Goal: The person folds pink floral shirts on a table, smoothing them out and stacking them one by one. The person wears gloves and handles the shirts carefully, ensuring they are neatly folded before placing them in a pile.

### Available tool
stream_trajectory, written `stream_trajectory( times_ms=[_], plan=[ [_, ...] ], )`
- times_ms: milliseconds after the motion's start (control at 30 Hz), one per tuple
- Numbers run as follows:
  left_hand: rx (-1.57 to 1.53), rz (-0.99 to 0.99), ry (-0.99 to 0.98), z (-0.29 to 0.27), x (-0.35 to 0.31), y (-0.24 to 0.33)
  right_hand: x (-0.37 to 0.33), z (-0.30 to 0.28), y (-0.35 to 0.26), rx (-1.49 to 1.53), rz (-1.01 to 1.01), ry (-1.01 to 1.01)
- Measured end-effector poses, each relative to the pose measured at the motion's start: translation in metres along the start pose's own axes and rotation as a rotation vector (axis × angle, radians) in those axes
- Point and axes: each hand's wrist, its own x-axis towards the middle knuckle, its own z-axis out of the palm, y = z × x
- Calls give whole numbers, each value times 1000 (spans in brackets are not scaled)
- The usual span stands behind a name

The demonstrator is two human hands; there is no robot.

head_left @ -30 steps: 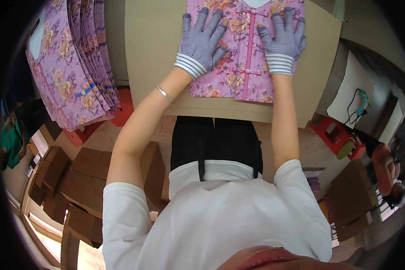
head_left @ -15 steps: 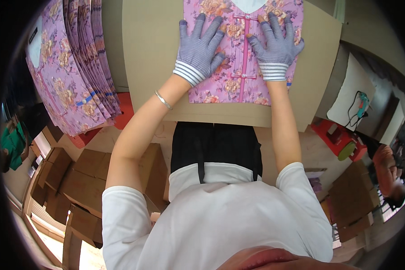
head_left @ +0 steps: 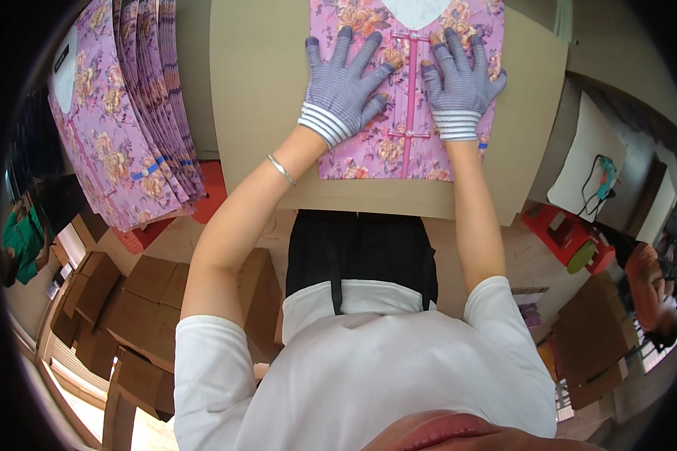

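Observation:
A folded pink floral garment (head_left: 390, 150) lies flat on the table (head_left: 259, 75), its dark pink centre trim running toward me and a white patch showing at the neckline. My left hand (head_left: 338, 90), in a grey-blue striped glove with some fingertips bare, rests spread on the garment's left side. On its right side, my right hand (head_left: 459, 86) lies flat in a matching glove, fingers stretched away from me. Neither hand grips anything. The garment's far end is cut off by the picture's upper edge.
To the left stands a stack of similar folded floral garments (head_left: 116, 143) above a red stool or crate (head_left: 214, 192). Cardboard boxes (head_left: 147, 308) fill the lower left. A teal hand tool (head_left: 605, 177) with a cord lies at right, above a red object (head_left: 557, 229). Other people are at both sides.
Both hands stay spread on the garment. The whole view has shifted slightly, so hands, garment and table appear a little lower; my left hand's fingers look slightly more spread.

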Motion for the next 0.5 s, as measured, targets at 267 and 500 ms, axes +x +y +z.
stream_trajectory(
  times_ms=[267, 500],
  plan=[
    [-43, 67, 5, 4, 2, 1, 0, -5, -2, -3, 29, -35],
    [-24, 51, 7, 5, 5, 1, -6, -12, 19, -55, -126, -202]
  ],
)
